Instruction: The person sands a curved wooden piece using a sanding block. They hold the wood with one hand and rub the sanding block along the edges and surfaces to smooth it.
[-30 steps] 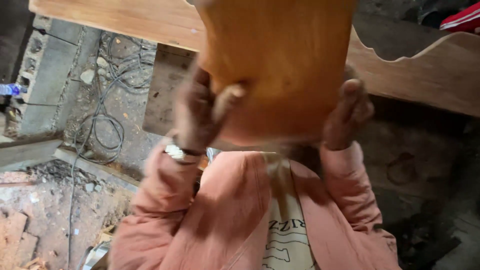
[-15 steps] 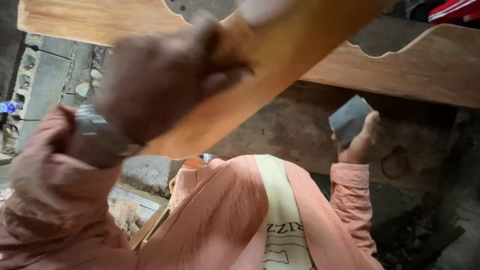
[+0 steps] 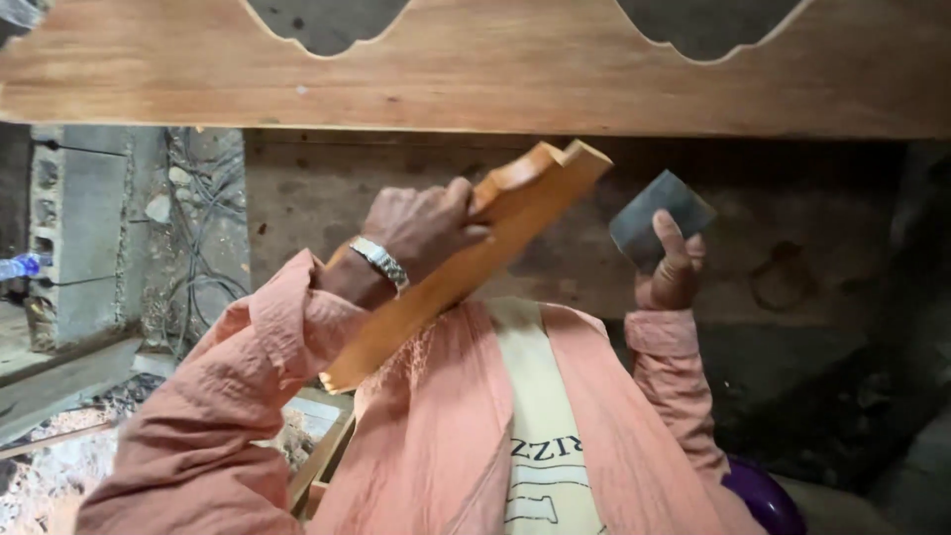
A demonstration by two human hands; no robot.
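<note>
Below scalloped plank: left hand (image 3: 421,233) clamps orange carved board (image 3: 466,263); right hand (image 3: 674,272) pinches grey sandpaper (image 3: 656,216).

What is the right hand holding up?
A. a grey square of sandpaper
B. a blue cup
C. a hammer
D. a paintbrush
A: the right hand pinches a flat grey square of sandpaper, while the left hand grips the wooden piece.
</note>
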